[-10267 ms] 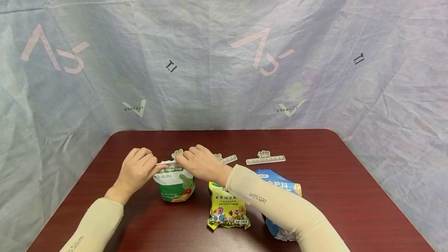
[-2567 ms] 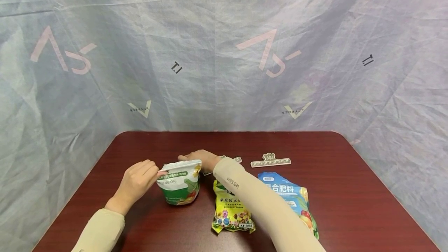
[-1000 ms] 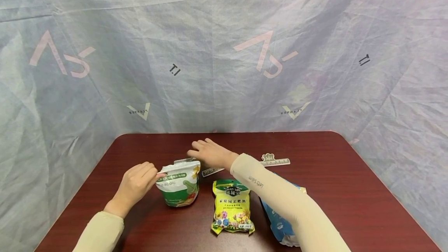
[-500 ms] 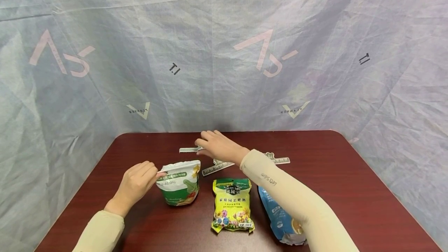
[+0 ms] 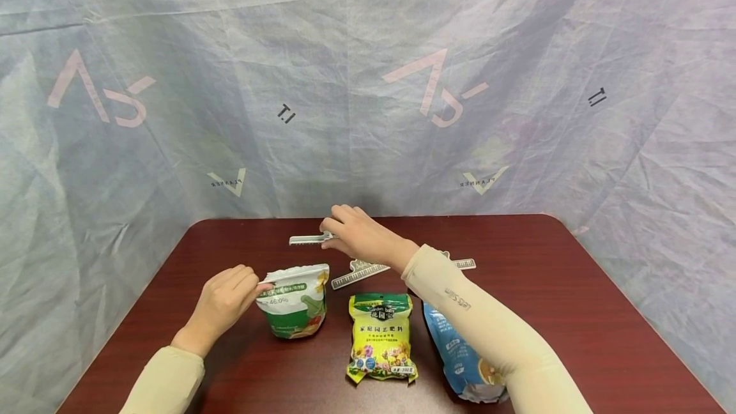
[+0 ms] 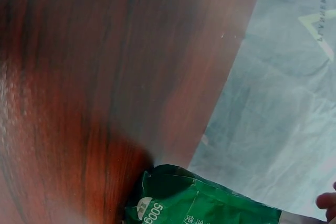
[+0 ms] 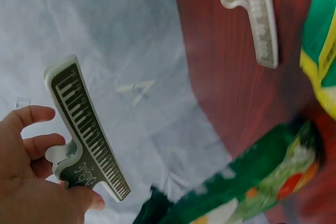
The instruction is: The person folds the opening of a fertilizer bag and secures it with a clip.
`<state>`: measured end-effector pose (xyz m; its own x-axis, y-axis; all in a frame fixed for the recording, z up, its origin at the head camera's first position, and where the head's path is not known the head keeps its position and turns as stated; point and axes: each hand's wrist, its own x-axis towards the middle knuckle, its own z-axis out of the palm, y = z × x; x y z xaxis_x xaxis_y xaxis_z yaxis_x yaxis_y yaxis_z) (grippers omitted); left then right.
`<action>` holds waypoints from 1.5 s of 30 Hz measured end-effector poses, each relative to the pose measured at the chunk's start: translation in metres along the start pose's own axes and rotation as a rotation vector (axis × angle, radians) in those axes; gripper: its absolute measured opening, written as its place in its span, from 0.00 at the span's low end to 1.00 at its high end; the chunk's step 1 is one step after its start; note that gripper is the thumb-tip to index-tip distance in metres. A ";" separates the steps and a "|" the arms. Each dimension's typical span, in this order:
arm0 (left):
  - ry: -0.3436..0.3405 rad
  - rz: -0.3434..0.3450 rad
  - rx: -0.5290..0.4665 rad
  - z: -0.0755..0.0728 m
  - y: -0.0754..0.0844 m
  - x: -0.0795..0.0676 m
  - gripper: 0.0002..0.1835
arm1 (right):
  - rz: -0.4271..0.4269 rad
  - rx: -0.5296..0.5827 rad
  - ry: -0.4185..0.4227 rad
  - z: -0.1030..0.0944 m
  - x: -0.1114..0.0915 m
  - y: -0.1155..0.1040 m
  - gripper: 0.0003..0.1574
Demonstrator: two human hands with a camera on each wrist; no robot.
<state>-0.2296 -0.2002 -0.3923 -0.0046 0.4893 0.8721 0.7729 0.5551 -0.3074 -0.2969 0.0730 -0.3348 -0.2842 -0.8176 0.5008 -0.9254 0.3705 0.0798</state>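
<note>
My left hand (image 5: 221, 302) pinches the upper left corner of a green and white fertilizer bag (image 5: 293, 321), which stands upright on the table with its top edge flattened. The left wrist view shows the bag's green back (image 6: 210, 205). My right hand (image 5: 365, 235) is raised behind and to the right of that bag. Between thumb and fingers it grips the handle of a bag clip (image 7: 86, 129) with a piano-key pattern. In the head view the clip's long bar (image 5: 305, 239) points left, apart from the bag.
Two similar clips, a middle one (image 5: 356, 275) and a right one (image 5: 464, 264), lie on the dark red table (image 5: 247, 375). A yellow fertilizer bag (image 5: 379, 337) lies at centre front. The blue bag (image 5: 457, 353) beside it is partly hidden by my right forearm. A grey cloth (image 5: 345, 145) hangs behind.
Earlier both hands were on the bag's top edge. My right hand then reached behind the bag, took a clip and lifted it back and up. My left hand has kept its pinch.
</note>
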 end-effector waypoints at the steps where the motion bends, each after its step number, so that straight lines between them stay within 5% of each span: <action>1: -0.001 -0.001 -0.001 0.000 0.000 0.000 0.24 | -0.008 0.002 -0.001 -0.003 0.001 -0.003 0.13; 19: -0.034 -0.007 0.002 -0.001 -0.002 0.000 0.23 | -0.145 0.050 0.009 -0.034 0.011 -0.042 0.13; 26: -0.042 -0.017 0.019 -0.002 -0.002 -0.001 0.23 | -0.171 0.001 -0.052 -0.038 0.012 -0.050 0.06; 45: -0.051 -0.020 -0.022 -0.003 -0.002 -0.003 0.22 | -0.210 -0.087 -0.140 -0.020 0.011 -0.051 0.06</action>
<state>-0.2295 -0.2046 -0.3930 -0.0520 0.5127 0.8570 0.7862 0.5502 -0.2815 -0.2479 0.0538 -0.3162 -0.1263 -0.9313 0.3415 -0.9443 0.2184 0.2464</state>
